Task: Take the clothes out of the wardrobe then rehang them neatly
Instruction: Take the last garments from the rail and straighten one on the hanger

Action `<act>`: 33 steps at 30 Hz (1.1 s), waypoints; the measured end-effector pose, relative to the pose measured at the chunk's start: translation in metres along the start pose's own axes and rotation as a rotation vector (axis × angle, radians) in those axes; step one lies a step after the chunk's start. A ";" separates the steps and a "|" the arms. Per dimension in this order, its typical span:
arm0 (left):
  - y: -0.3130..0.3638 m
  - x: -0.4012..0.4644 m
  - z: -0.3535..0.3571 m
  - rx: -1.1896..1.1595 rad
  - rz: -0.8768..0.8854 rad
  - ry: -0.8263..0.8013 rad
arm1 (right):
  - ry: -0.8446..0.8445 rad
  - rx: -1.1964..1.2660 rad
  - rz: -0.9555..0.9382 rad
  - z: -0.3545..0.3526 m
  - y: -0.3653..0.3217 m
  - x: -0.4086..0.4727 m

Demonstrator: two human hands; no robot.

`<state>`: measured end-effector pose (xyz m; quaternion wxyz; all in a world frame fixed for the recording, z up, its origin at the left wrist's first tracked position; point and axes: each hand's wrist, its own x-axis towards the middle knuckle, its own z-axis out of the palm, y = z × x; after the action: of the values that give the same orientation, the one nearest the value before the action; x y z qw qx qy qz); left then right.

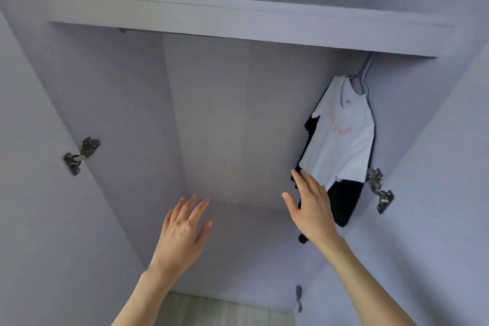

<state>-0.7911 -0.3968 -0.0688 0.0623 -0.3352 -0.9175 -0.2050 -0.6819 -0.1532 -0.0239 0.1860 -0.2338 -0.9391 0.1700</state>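
Inside the wardrobe (pixel 211 119), under the shelf (pixel 238 21), two garments hung at far right against the right wall, the T-shirt (pixel 341 135) in front of the dark garment (pixel 344 201). Right hand (pixel 312 206) was at the lower left edge of those clothes, left hand (pixel 182 230) well left of it before the back panel. One hinge (pixel 82 153) sat on the left wall, another hinge (pixel 379 190) just right of the clothes.

Left hand (pixel 182 230) and right hand (pixel 311 206) outstretched, fingers (pixel 297 180) straight and spread.
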 end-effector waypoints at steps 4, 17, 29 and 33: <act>0.011 0.075 -0.003 -0.005 0.161 0.006 | 0.120 -0.003 0.151 -0.025 0.023 0.040; 0.126 0.193 0.056 -0.501 0.339 -0.234 | 0.349 0.361 0.537 -0.071 0.090 0.124; 0.229 0.283 0.056 -0.729 0.257 -0.215 | 0.199 0.903 0.421 -0.057 0.086 0.136; 0.232 0.292 0.055 -0.726 0.227 -0.201 | 0.109 1.012 0.422 -0.057 0.100 0.142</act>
<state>-0.8649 -0.0412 0.0322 -0.1282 -0.4531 -0.7438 -0.4744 -0.7367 0.0143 0.0236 0.2857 -0.3068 -0.6618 0.6216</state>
